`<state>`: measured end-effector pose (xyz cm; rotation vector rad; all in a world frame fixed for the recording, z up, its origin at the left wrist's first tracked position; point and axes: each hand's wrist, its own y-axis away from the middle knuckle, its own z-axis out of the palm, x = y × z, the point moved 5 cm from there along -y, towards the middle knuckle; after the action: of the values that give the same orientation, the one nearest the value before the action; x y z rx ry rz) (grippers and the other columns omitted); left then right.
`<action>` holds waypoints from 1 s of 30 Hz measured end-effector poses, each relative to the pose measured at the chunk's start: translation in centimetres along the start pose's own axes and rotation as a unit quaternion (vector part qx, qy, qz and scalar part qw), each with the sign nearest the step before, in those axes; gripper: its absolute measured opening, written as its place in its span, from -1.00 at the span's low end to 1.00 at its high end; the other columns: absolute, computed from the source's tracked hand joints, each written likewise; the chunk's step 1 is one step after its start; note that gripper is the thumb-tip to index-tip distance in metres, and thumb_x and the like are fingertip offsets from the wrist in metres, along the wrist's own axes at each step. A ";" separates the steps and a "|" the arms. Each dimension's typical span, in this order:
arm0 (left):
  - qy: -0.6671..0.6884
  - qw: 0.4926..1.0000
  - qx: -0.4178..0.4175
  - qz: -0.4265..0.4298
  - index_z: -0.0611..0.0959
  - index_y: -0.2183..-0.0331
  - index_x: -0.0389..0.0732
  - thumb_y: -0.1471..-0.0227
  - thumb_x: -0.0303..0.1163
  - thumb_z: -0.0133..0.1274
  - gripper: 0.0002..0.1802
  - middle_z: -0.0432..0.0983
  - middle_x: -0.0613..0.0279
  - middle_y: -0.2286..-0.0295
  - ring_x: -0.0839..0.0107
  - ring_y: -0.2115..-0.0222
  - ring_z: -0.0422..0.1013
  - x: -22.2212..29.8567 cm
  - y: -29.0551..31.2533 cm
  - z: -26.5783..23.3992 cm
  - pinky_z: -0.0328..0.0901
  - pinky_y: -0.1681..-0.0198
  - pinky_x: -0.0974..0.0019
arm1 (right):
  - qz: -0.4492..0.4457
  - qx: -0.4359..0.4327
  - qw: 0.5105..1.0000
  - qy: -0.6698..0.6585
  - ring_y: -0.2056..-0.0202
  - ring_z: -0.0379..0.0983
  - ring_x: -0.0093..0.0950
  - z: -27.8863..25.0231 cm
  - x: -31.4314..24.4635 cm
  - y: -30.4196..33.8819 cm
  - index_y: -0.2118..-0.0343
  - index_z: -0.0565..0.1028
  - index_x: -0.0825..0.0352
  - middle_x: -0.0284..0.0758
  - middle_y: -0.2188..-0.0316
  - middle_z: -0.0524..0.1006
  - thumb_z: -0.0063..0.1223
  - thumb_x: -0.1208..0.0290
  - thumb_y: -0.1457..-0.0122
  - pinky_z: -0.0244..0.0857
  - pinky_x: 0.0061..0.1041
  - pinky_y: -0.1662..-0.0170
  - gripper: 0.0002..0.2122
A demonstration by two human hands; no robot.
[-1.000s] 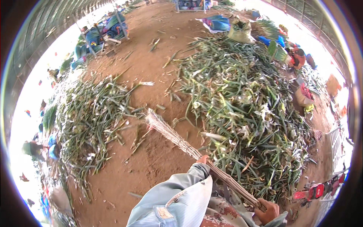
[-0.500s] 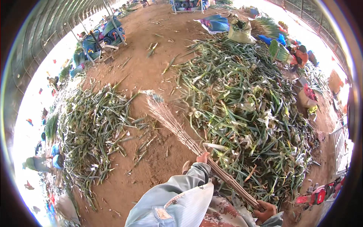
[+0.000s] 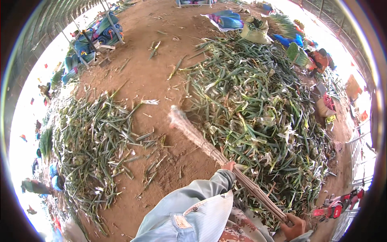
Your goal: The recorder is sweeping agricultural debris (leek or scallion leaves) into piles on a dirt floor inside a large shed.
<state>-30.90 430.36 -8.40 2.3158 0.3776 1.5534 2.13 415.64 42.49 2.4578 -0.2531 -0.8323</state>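
A long broom (image 3: 204,146) of bundled twigs slants across the middle, its brushy tip at the upper left over bare soil. My left hand (image 3: 229,165) is closed round the middle of its handle. Near the lower right, my right hand (image 3: 294,227) grips the handle's end. Beyond and right of the broom spreads a big heap of green onion leaves and trimmings (image 3: 258,117). A second heap of leaf trimmings (image 3: 94,149) lies to the left, with loose stalks (image 3: 151,173) scattered between it and the broom.
Rolled blue bundles (image 3: 105,30) sit in a metal frame at the far left. A pale sack (image 3: 256,33) and a blue-wrapped bundle (image 3: 226,20) lie behind the right heap. A person in orange (image 3: 320,60) is at the far right. A red-and-black tool (image 3: 336,207) rests by a white rack.
The broom and both my hands have shifted to the right, and the bristle tip has moved away from the left heap. A pale leaf now shows apart from the tip.
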 end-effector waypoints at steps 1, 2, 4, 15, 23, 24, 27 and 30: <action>-0.006 0.986 0.103 0.132 0.59 0.08 -0.05 -0.17 -0.16 -0.03 -0.67 0.61 -0.09 0.17 0.12 0.12 0.54 0.9 -1.6 -2.4 0.36 0.03 0.16 | -0.149 0.077 0.980 0.106 0.18 0.63 -0.38 0.2 -7.3 -0.1 -0.04 0.57 0.33 -0.12 0.19 0.66 0.36 0.39 -0.06 0.48 -0.38 0.10 -0.56; 0.069 0.997 0.012 0.022 0.61 0.08 -0.06 -0.16 -0.16 -0.01 -0.67 0.61 -0.11 0.18 0.10 0.16 0.55 2.1 -4.0 -2.3 0.36 0.03 0.18 | -0.119 0.071 0.986 0.088 0.17 0.63 -0.38 0.3 -7.3 -0.6 -0.06 0.55 0.33 -0.13 0.18 0.66 0.36 0.39 -0.07 0.48 -0.39 0.09 -0.54; 0.108 0.989 0.036 -0.096 0.63 0.12 -0.23 -0.03 -0.09 0.12 -0.53 0.63 -0.08 0.25 0.10 0.22 0.54 5.9 -5.5 -3.2 0.37 0.08 0.16 | -0.063 0.056 0.995 0.048 0.15 0.62 -0.39 0.7 -5.5 -1.9 -0.10 0.52 0.32 -0.15 0.15 0.65 0.35 0.39 -0.09 0.48 -0.40 0.09 -0.52; 0.332 0.912 0.174 -0.165 0.58 0.66 -0.38 0.29 -0.22 0.42 -0.57 0.52 0.15 0.68 0.35 0.69 0.45 12.7 -13.2 -16.9 0.33 0.59 0.19 | 0.055 -0.090 0.991 -0.078 0.18 0.62 -0.38 5.3 -4.0 -16.8 -0.09 0.53 0.29 -0.12 0.20 0.65 0.36 0.28 -0.02 0.46 -0.41 0.09 -0.47; 0.494 0.808 0.264 -0.181 0.56 0.17 -0.43 0.14 -0.24 0.36 -0.44 0.59 0.07 0.43 0.27 0.44 0.55 9.9 -24.0 -36.2 0.45 0.40 0.18 | -0.033 -0.166 0.985 -0.024 0.23 0.64 -0.36 7.4 -19.6 -34.6 -0.02 0.60 0.27 -0.07 0.28 0.66 0.37 0.16 0.08 0.44 -0.40 0.10 -0.45; 0.525 0.789 0.277 -0.160 0.56 0.18 -0.38 0.13 -0.22 0.36 -0.45 0.57 0.10 0.46 0.27 0.46 0.55 11.4 -24.9 -37.9 0.46 0.42 0.18 | -0.037 -0.173 0.984 -0.024 0.24 0.64 -0.36 7.7 -22.4 -36.3 -0.01 0.60 0.26 -0.06 0.29 0.66 0.37 0.15 0.09 0.44 -0.39 0.10 -0.45; 0.539 0.770 0.319 -0.123 0.56 0.26 -0.26 0.10 -0.18 0.36 -0.55 0.53 0.16 0.54 0.26 0.55 0.53 11.7 -28.5 -44.2 0.46 0.50 0.17 | -0.036 -0.218 0.974 -0.051 0.21 0.54 -0.60 9.0 -33.3 -41.6 -0.06 0.56 0.31 -0.25 0.25 0.68 0.37 0.15 -0.02 0.38 -0.53 0.06 -0.46; 0.419 0.820 0.347 -0.175 0.56 0.38 -0.23 0.11 -0.23 0.36 -0.64 0.50 0.16 0.61 0.22 0.65 0.50 1.5 -35.2 -50.7 0.44 0.60 0.14 | -0.036 -0.271 0.952 -0.139 0.19 0.52 -0.62 12.1 -40.4 -46.4 -0.05 0.57 0.34 -0.32 0.21 0.68 0.36 0.17 -0.07 0.37 -0.56 0.04 -0.49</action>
<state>-78.66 469.15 -3.60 1.5905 1.7177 2.4076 -36.89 463.09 30.03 1.8454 -0.0236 -1.1109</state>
